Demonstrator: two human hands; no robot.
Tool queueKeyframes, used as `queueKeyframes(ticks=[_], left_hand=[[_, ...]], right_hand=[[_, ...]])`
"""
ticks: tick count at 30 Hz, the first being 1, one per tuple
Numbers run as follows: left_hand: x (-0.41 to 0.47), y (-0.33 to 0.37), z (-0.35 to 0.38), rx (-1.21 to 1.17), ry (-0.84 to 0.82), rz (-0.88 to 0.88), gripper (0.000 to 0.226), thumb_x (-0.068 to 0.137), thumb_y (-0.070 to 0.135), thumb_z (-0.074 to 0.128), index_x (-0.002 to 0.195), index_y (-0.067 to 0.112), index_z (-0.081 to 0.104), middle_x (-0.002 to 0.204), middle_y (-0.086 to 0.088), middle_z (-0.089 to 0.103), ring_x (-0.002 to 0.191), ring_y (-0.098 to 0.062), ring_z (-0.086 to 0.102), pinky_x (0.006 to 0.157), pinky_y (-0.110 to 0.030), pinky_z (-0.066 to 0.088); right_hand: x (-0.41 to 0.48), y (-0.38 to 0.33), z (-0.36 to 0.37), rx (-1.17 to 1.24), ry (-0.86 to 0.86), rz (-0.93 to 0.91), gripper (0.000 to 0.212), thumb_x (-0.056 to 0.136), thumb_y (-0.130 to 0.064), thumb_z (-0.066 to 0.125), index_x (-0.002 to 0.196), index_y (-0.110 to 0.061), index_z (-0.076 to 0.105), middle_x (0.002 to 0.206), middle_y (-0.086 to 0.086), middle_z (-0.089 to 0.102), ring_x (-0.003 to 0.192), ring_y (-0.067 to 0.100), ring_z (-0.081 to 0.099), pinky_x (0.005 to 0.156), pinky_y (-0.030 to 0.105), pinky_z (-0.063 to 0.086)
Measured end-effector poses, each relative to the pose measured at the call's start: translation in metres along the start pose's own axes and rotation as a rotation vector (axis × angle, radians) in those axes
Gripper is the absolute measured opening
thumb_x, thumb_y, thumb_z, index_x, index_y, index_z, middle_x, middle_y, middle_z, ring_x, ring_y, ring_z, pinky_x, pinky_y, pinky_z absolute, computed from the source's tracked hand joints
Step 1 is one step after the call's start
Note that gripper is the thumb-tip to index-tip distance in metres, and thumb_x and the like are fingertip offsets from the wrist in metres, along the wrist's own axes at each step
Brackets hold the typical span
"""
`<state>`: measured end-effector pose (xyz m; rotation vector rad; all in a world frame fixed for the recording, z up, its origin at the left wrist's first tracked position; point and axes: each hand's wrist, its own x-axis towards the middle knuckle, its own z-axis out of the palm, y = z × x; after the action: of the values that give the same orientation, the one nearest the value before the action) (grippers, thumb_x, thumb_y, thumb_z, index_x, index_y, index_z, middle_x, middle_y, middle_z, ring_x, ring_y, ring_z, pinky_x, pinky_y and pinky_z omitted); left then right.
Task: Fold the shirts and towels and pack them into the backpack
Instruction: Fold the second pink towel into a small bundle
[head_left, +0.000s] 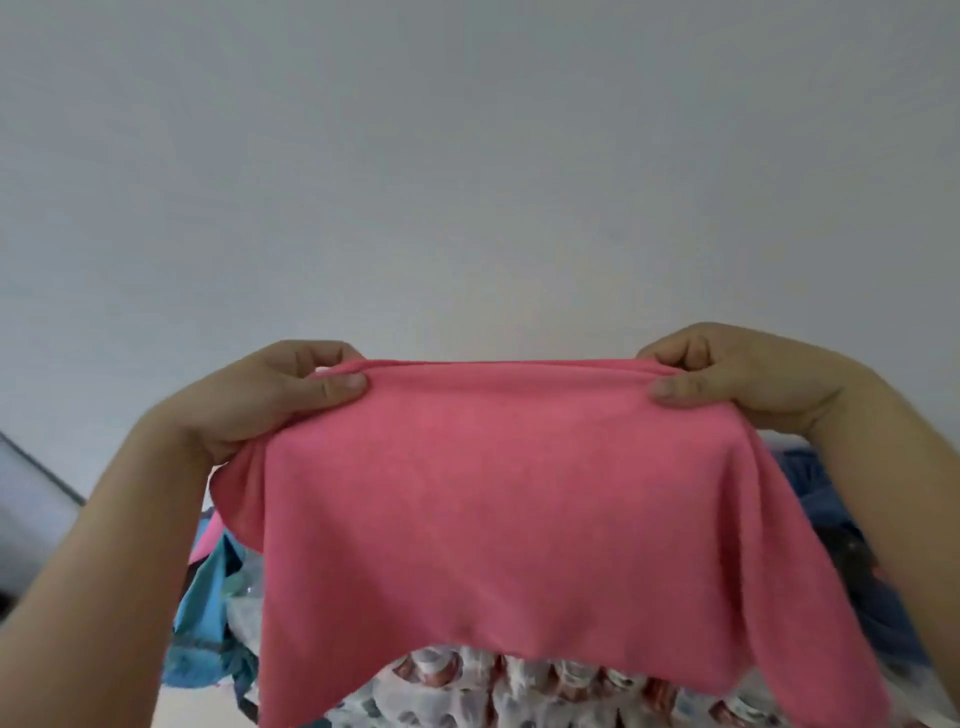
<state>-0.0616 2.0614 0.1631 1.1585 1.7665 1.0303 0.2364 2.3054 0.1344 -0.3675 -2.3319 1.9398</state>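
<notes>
While both hands hold it up before the plain wall (467, 156), the pink towel (519, 493) hangs in the air, and its top edge is stretched almost level from the left hand (280, 400) to the right hand (748, 384). Each grip is a pinch at one upper corner, with the thumb on the near face and the curled fingers behind. The held edge therefore runs from left to right, and both hands are equally near to it. The loose lower edge hangs above a patterned cloth (519, 686). I judge that the next fold must bring one corner across to the other. A light blue cloth (208, 597) lies at the lower left. The backpack I cannot find.
</notes>
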Motion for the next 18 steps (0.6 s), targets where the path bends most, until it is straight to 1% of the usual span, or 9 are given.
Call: queueKeyframes(ticks=[2, 4, 6, 9, 11, 13, 15, 17, 18], left_hand=[[0.015, -0.035, -0.016, 0.339, 0.093, -0.147, 0.022, 0.079, 0.037, 0.075, 0.084, 0.017, 0.068, 0.071, -0.003, 0.067, 0.065, -0.013, 0.061, 0.059, -0.023, 0.047], [0.034, -0.086, -0.020, 0.692, 0.211, -0.214, 0.014, 0.079, 0.034, 0.074, 0.079, 0.024, 0.065, 0.067, 0.005, 0.061, 0.069, -0.014, 0.057, 0.058, -0.023, 0.037], [0.052, -0.141, -0.022, 0.815, 0.256, -0.239, 0.012, 0.079, 0.028, 0.074, 0.083, 0.024, 0.063, 0.075, 0.006, 0.057, 0.078, -0.017, 0.054, 0.061, -0.027, 0.032], [0.075, -0.202, -0.033, 0.741, 0.368, -0.234, 0.018, 0.074, 0.006, 0.065, 0.089, 0.016, 0.068, 0.085, -0.004, 0.068, 0.088, -0.027, 0.063, 0.069, -0.028, 0.041], [0.092, -0.220, -0.041, 0.661, 0.451, -0.211, 0.020, 0.074, 0.003, 0.061, 0.088, 0.014, 0.069, 0.091, -0.008, 0.071, 0.089, -0.029, 0.064, 0.072, -0.029, 0.044], [0.112, -0.228, -0.044, 0.547, 0.534, -0.186, 0.013, 0.077, 0.007, 0.064, 0.088, 0.014, 0.068, 0.091, -0.007, 0.070, 0.089, -0.028, 0.063, 0.070, -0.026, 0.039], [0.130, -0.237, -0.045, 0.372, 0.615, -0.194, 0.013, 0.081, 0.016, 0.068, 0.094, 0.013, 0.065, 0.091, -0.006, 0.068, 0.090, -0.026, 0.061, 0.071, -0.026, 0.038], [0.141, -0.249, -0.045, 0.259, 0.638, -0.224, 0.031, 0.082, 0.022, 0.069, 0.109, 0.013, 0.058, 0.094, -0.005, 0.062, 0.094, -0.027, 0.059, 0.075, -0.027, 0.039], [0.142, -0.255, -0.044, 0.296, 0.634, -0.212, 0.040, 0.082, 0.024, 0.069, 0.117, 0.013, 0.053, 0.099, -0.007, 0.060, 0.096, -0.029, 0.058, 0.078, -0.030, 0.040]], right_hand=[[0.026, 0.021, 0.006, -0.198, 0.091, 0.136, 0.023, 0.079, -0.030, 0.073, 0.087, -0.008, 0.073, 0.082, 0.004, 0.071, 0.074, 0.010, 0.063, 0.070, 0.020, 0.049], [0.058, 0.056, 0.013, -0.430, 0.204, 0.271, 0.011, 0.083, -0.024, 0.072, 0.080, -0.014, 0.072, 0.075, -0.004, 0.070, 0.070, 0.007, 0.060, 0.066, 0.019, 0.045], [0.091, 0.098, 0.022, -0.615, 0.330, 0.390, 0.009, 0.084, -0.022, 0.071, 0.076, -0.018, 0.070, 0.079, -0.003, 0.070, 0.075, 0.012, 0.061, 0.065, 0.022, 0.046], [0.126, 0.151, 0.037, -0.884, 0.505, 0.590, 0.007, 0.086, -0.025, 0.061, 0.081, -0.024, 0.066, 0.095, 0.003, 0.068, 0.090, 0.025, 0.063, 0.075, 0.029, 0.047], [0.137, 0.174, 0.046, -1.059, 0.653, 0.612, 0.012, 0.086, -0.018, 0.054, 0.085, -0.020, 0.067, 0.098, 0.011, 0.066, 0.093, 0.031, 0.060, 0.074, 0.033, 0.047], [0.144, 0.188, 0.053, -1.173, 0.782, 0.595, 0.015, 0.086, -0.010, 0.053, 0.090, -0.010, 0.067, 0.095, 0.017, 0.060, 0.093, 0.035, 0.053, 0.072, 0.037, 0.046], [0.151, 0.194, 0.061, -1.179, 0.867, 0.632, 0.019, 0.086, -0.005, 0.053, 0.098, -0.007, 0.067, 0.097, 0.020, 0.055, 0.096, 0.037, 0.047, 0.074, 0.041, 0.044], [0.166, 0.189, 0.074, -1.058, 0.920, 0.654, 0.029, 0.084, -0.001, 0.054, 0.111, -0.007, 0.065, 0.106, 0.023, 0.055, 0.103, 0.039, 0.046, 0.081, 0.045, 0.043], [0.178, 0.183, 0.084, -0.999, 0.907, 0.613, 0.033, 0.083, 0.000, 0.056, 0.114, -0.006, 0.065, 0.108, 0.024, 0.055, 0.104, 0.041, 0.048, 0.084, 0.046, 0.044]])
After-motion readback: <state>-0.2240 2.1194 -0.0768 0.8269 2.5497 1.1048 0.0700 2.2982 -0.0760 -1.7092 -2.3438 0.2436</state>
